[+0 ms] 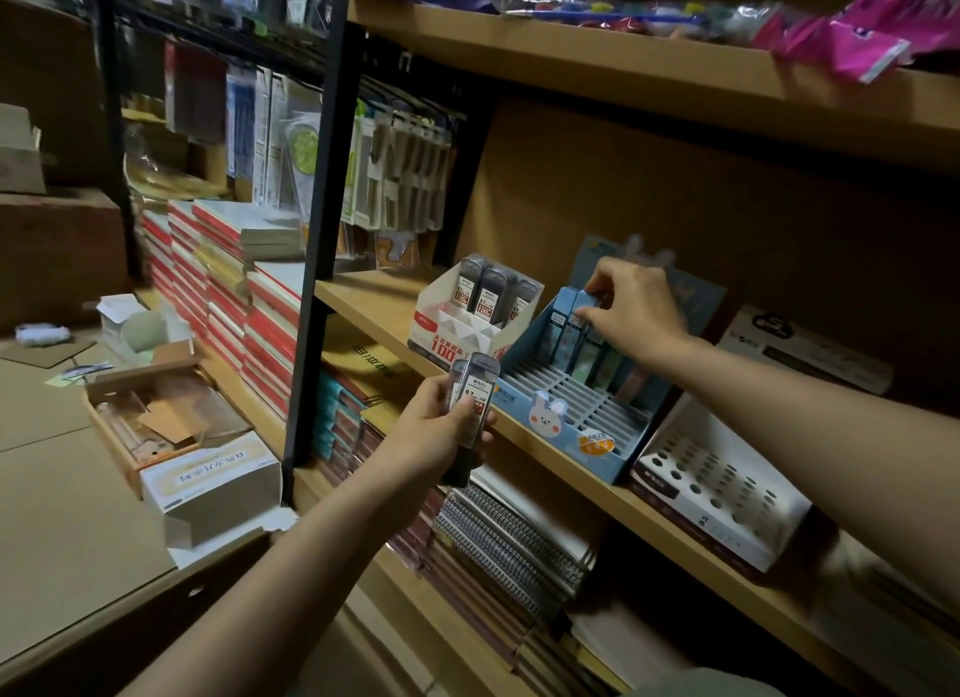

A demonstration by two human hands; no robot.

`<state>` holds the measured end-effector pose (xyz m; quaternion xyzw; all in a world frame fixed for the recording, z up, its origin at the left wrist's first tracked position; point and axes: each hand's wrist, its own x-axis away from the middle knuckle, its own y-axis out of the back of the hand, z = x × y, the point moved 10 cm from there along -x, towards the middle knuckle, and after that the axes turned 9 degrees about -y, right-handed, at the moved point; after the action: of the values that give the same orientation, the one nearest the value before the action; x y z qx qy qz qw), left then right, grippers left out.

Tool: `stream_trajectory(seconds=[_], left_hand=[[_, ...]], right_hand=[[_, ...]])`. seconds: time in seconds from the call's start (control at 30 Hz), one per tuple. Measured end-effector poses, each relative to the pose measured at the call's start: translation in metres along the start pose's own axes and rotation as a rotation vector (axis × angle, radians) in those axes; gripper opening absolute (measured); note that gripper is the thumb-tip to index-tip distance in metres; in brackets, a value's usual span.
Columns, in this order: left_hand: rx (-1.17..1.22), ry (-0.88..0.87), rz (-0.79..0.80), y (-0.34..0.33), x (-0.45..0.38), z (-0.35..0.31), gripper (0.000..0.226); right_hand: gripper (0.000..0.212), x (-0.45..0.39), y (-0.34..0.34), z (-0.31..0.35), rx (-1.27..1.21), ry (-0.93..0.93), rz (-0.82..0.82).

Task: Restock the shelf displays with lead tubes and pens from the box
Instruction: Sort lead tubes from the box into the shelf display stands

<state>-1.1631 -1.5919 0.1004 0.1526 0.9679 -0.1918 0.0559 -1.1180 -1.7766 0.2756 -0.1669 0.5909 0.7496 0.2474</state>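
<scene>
Middle wooden shelf (363,301), front edge running down to the right, carries four display containers in a row. First, a white and red display box (457,327): three dark lead tubes (491,291) stand upright in its back row, the front pockets unfilled. Second, just beside it to the right, a blue display tray (566,416) with a rabbit printed on its front wall: a slotted grid, the back rows holding upright pastel tubes (566,322) in blue, green and pink, the front rows open. Third, lower right, a white perforated pen stand (717,494), its round holes showing no contents. Fourth, behind that stand, a flat white and black carton (810,348), contents not visible. Right hand (636,314) reaches over the blue tray, thumb and fingertips pinching the top of one blue tube in the back row. Left hand (441,426) is held in front of the shelf edge, below the white and red box, fingers wrapped around a small bundle of dark tubes (470,400) standing upright in the grip. Upper shelf (623,67) overhangs the displays, leaving tall free space above the tubes. Lower shelf: stacked spiral notebooks (509,546). Left of the black upright post (322,229): red and white stacked pads (223,291) and hanging blister packs (400,177). Floor level, left: an open cardboard box (156,416) with loose items, a white carton (213,483) touching its near corner, and flat cardboard sheets (52,514).
</scene>
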Motion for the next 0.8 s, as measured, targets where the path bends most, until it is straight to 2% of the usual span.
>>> stream_trajectory(seconds=[0.33, 0.47, 0.5, 0.57, 0.63, 0.7, 0.73, 0.8], left_hand=[[-0.004, -0.006, 0.001, 0.002, 0.002, 0.003, 0.02], [0.001, -0.039, 0.045, 0.0, 0.004, -0.002, 0.025], [0.02, -0.04, 0.058, -0.001, 0.005, -0.003, 0.026], [0.072, -0.031, 0.083, -0.003, 0.008, -0.004, 0.028], [0.086, -0.035, 0.109, -0.006, 0.011, -0.006, 0.031], [0.082, -0.045, 0.138, -0.011, 0.013, -0.008, 0.032], [0.084, -0.051, 0.155, -0.014, 0.014, -0.01, 0.033], [0.084, -0.065, 0.18, -0.019, 0.016, -0.013, 0.033]], right_hand=[[0.015, -0.008, -0.006, -0.009, 0.125, -0.042, -0.062], [0.02, -0.007, -0.007, -0.01, 0.203, -0.086, -0.039], [0.023, -0.004, -0.003, -0.006, 0.174, -0.088, -0.054], [0.022, 0.011, 0.005, 0.004, -0.066, -0.085, -0.054], [0.018, 0.037, -0.008, 0.019, -0.383, -0.105, 0.154], [0.023, 0.074, -0.033, 0.038, -0.527, -0.101, 0.431], [0.027, 0.089, -0.038, 0.045, -0.531, -0.077, 0.487], [0.033, 0.104, -0.037, 0.05, -0.518, -0.055, 0.462]])
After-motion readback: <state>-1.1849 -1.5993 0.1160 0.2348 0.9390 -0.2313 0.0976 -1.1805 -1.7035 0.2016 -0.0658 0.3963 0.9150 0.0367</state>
